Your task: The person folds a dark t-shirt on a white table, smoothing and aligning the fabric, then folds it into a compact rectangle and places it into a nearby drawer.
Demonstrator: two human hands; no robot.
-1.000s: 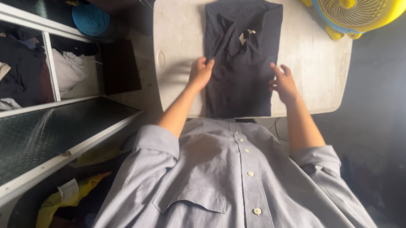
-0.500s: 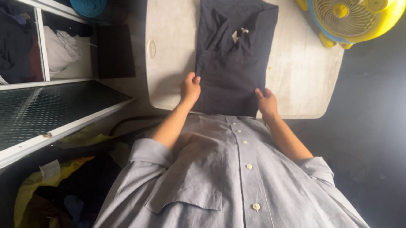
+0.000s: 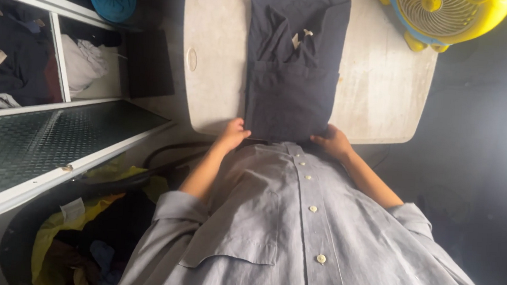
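Observation:
A dark navy shirt [image 3: 293, 68], folded into a long rectangle with its collar at the far end, lies down the middle of a small pale table [image 3: 374, 91]. My left hand [image 3: 232, 133] grips the shirt's near left corner at the table's front edge. The near right corner is held by my right hand [image 3: 333, 141]. Both hands close on the hem, fingers curled around the cloth.
A yellow and blue fan [image 3: 443, 16] stands at the table's far right corner. Shelves [image 3: 65, 60] on the left hold piled clothes and a blue round object [image 3: 111, 0]. A dark basket with yellow and dark cloth [image 3: 77, 237] sits low on the left.
Both hands have slid down the shirt's sides from its middle to the near hem and closed on its corners.

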